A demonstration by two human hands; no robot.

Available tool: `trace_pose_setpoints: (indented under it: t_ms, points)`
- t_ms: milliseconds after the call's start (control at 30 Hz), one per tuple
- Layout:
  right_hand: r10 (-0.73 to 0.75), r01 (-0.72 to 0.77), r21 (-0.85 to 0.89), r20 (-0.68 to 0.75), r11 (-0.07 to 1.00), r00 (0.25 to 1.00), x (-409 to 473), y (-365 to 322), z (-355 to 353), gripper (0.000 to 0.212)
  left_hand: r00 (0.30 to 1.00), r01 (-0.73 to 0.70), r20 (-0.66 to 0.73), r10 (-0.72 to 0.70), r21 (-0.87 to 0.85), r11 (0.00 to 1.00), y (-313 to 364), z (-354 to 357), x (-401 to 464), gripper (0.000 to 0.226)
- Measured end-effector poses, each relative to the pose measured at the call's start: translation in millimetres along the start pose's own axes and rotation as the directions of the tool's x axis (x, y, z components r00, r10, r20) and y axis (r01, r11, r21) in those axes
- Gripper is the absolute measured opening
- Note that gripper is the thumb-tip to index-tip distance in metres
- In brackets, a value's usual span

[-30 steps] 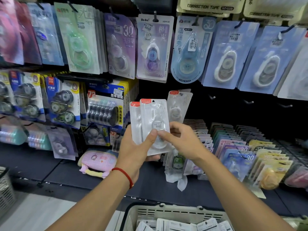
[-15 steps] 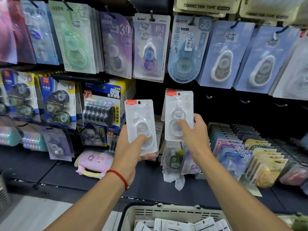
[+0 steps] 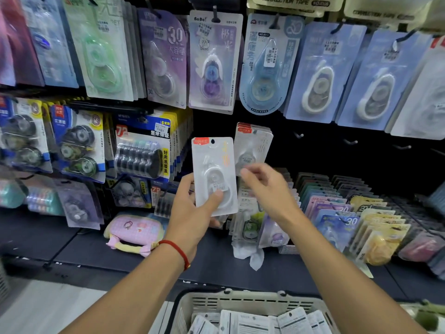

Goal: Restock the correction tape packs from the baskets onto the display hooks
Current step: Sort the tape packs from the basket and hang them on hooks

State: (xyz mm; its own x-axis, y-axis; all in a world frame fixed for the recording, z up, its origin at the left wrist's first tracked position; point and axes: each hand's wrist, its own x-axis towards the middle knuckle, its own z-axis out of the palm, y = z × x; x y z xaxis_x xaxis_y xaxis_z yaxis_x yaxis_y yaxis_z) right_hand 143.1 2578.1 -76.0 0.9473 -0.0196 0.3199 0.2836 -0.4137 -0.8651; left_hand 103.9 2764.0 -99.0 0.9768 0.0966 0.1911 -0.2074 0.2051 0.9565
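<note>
The left hand (image 3: 192, 213) grips a white correction tape pack (image 3: 215, 175) upright by its lower part, thumb pressed across the front, in front of the dark display wall. Just to its right, more white packs (image 3: 254, 147) hang together on a hook. The right hand (image 3: 267, 189) is blurred, fingers loosely spread just below those hanging packs; whether it touches them cannot be told, and it appears to hold nothing. A red cord bracelet (image 3: 179, 251) circles the left wrist. Below, a pale basket (image 3: 240, 301) holds further packs (image 3: 252, 321). A pink pouch (image 3: 134, 229) lies on the shelf at left.
</note>
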Motion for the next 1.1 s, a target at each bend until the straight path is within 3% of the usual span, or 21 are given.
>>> trace_pose_setpoints:
  t_ms: [67, 100, 367, 567, 633, 700, 767, 833, 900, 967, 1000, 1100]
  points:
    - [-0.023, 0.007, 0.090, 0.181, 0.996, 0.983, -2.3, -0.6, 1.3, 0.040, 0.998, -0.003, 0.058, 0.003, 0.007, 1.000, -0.8, 3.4, -0.4, 0.043]
    - [-0.035, 0.011, 0.118, 0.196, 0.993, 0.980, -2.9, 0.3, 2.5, 0.041, 0.997, -0.002, 0.083, 0.001, 0.017, 1.000, -1.4, 5.0, -0.4, 0.044]
    - [0.035, 0.006, 0.299, -0.133, 0.954, 0.991, -2.8, 5.1, -1.9, 0.027, 0.986, 0.043, 0.166, -0.034, -0.053, 0.998, -5.4, 22.0, 6.1, 0.058]
    - [0.070, -0.002, 0.282, -0.229, 0.959, 0.971, -0.7, 1.0, -5.6, 0.025, 0.981, 0.031, 0.192, -0.023, -0.041, 0.999, -8.3, 29.8, 9.9, 0.064]
    - [0.057, 0.004, 0.241, -0.245, 0.971, 0.968, 0.6, 0.6, -6.8, 0.026, 0.980, 0.017, 0.197, -0.020, 0.017, 1.000, -7.4, 28.7, 12.2, 0.062]
    - [0.036, -0.013, 0.097, -0.234, 0.995, 0.972, 1.8, 3.6, -8.8, 0.027, 0.984, -0.059, 0.178, 0.020, 0.216, 0.975, -5.3, 25.6, 14.3, 0.053]
    - [-0.004, -0.025, -0.146, -0.196, 0.989, 0.981, 2.7, 9.6, -8.4, 0.042, 0.979, -0.205, 0.104, 0.177, 0.488, 0.849, -2.3, 16.9, 17.9, 0.049]
    - [-0.079, -0.011, -0.442, -0.186, 0.897, 0.979, -0.4, 15.9, -4.2, 0.066, 0.899, -0.342, 0.059, 0.434, 0.715, 0.610, 2.7, 1.7, 23.9, 0.047]
    - [-0.295, 0.111, -0.635, -0.191, 0.765, 0.936, -5.4, 19.2, 1.9, 0.071, 0.800, -0.297, 0.017, 0.599, 0.880, 0.371, 7.3, -16.2, 31.7, 0.048]
    - [-0.496, 0.291, -0.744, -0.063, 0.602, 0.866, -3.6, 22.1, 7.7, 0.062, 0.805, -0.153, -0.023, 0.593, 0.957, 0.245, 11.0, -30.6, 38.1, 0.058]
    - [-0.506, 0.333, -0.775, 0.020, 0.537, 0.862, 1.3, 23.5, 10.2, 0.059, 0.834, -0.111, -0.036, 0.550, 0.966, 0.232, 11.1, -36.5, 41.1, 0.065]
    - [-0.339, 0.248, -0.843, 0.083, 0.477, 0.937, 24.9, 23.5, 21.8, 0.058, 0.913, -0.096, -0.017, 0.408, 0.961, 0.257, 3.6, -49.9, 46.4, 0.085]
